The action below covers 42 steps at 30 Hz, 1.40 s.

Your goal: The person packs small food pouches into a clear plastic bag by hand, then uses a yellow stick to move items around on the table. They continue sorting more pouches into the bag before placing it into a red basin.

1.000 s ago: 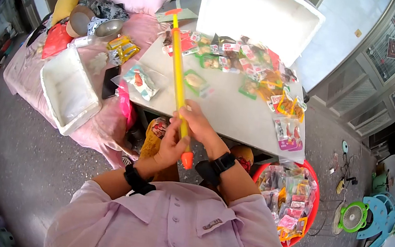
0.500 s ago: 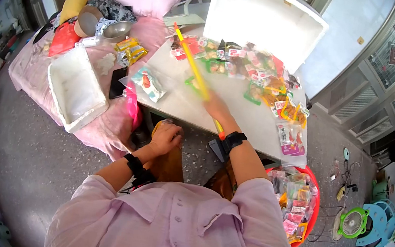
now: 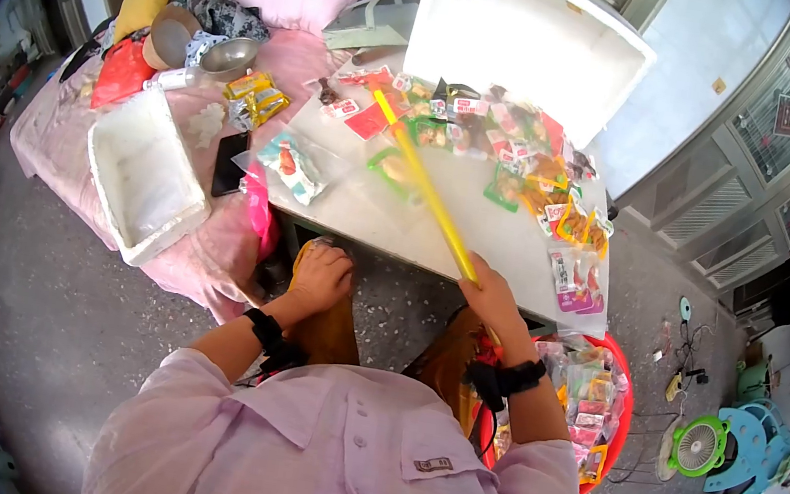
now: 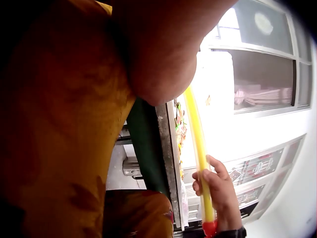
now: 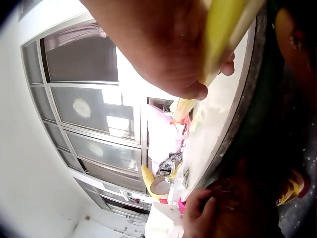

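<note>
Before me, the pale table (image 3: 398, 227) bears scattered food packets (image 3: 463, 135); on the pink-covered bed (image 3: 54, 123) to my left lie a white foam box (image 3: 147, 182), a black phone (image 3: 230, 163) and yellow packets (image 3: 256, 99).

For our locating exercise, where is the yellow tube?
In the head view, the yellow tube slants across the centre, over the table, gripped by the right hand.

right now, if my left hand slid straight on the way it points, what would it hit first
Probably the near edge of the table, just ahead of your left hand. How high the hand sits against it is unclear, so it might pass underneath instead.
</note>
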Tool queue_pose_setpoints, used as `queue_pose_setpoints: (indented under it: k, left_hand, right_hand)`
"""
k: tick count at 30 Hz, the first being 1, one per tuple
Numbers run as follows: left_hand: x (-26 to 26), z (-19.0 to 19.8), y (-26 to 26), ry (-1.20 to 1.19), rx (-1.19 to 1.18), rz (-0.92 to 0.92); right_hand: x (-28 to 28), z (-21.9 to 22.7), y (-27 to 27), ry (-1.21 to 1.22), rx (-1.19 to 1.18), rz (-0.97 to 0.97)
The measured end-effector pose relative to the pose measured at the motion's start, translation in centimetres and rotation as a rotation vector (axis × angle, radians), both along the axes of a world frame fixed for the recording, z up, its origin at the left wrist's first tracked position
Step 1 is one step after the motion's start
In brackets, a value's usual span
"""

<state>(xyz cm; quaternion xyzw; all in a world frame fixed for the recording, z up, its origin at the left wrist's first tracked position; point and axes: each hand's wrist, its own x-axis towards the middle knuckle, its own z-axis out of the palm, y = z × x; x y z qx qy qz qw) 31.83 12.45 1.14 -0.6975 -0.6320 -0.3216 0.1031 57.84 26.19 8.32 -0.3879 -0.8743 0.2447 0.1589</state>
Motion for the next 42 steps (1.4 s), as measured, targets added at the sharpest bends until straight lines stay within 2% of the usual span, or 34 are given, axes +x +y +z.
queue_pose_setpoints:
  k: [2, 6, 11, 15, 20, 22, 25, 28, 30, 34, 36, 40, 42]
  left_hand:
    - [-0.2, -0.4, 0.1, -0.042, -0.056, 0.005]
    - [0.3, 0.6, 0.5, 0.007, -0.002, 0.001]
    - [0.4, 0.5, 0.5, -0.018, 0.001, 0.0]
    - [0.0, 0.3, 0.4, -0.023, 0.009, 0.006]
    - [-0.4, 0.3, 0.1, -0.033, 0.003, 0.011]
    - [-0.6, 0.1, -0.2, -0.03, 0.013, 0.011]
    - [-0.8, 0.0, 0.0, -0.019, 0.024, 0.015]
    - [-0.7, 0.0, 0.0, -0.029, -0.014, 0.015]
    - [-0.5, 0.2, 0.1, -0.023, -0.029, 0.018]
    - [-0.2, -0.3, 0.3, 0.006, -0.009, 0.033]
    - [-0.2, -0.2, 0.3, 0.006, -0.001, 0.043]
    - [-0.4, 0.1, -0.1, -0.013, -0.008, 0.037]
    - [-0.5, 0.2, -0.2, -0.028, 0.001, 0.035]
  right_hand:
    - [-0.6, -0.3, 0.3, 0.121, 0.068, 0.022]
    - [-6.4, 2.2, 2.7, -0.017, 0.074, 0.021]
    - [-11.2, 1.1, 6.6, -0.173, 0.126, 0.01]
    - [-8.5, 1.4, 5.5, -0.209, 0.154, -0.009]
    - [0.7, 0.8, 0.3, -0.188, 0.156, 0.007]
    - [3.7, 2.1, -2.9, -0.204, 0.084, -0.041]
    - [6.0, 2.6, -5.2, 0.035, 0.011, 0.005]
    - [3.8, 3.4, -4.1, 0.175, -0.033, 0.077]
    - [0.7, 3.1, -2.3, 0.164, -0.077, 0.045]
    - [-6.9, 1.3, 1.6, 0.191, -0.145, 0.152]
    - [-9.0, 0.9, 2.6, 0.128, -0.102, 0.169]
    - [-7.3, 1.1, 1.9, -0.039, -0.145, 0.107]
    - [-4.3, 0.1, 1.6, 0.01, -0.072, 0.097]
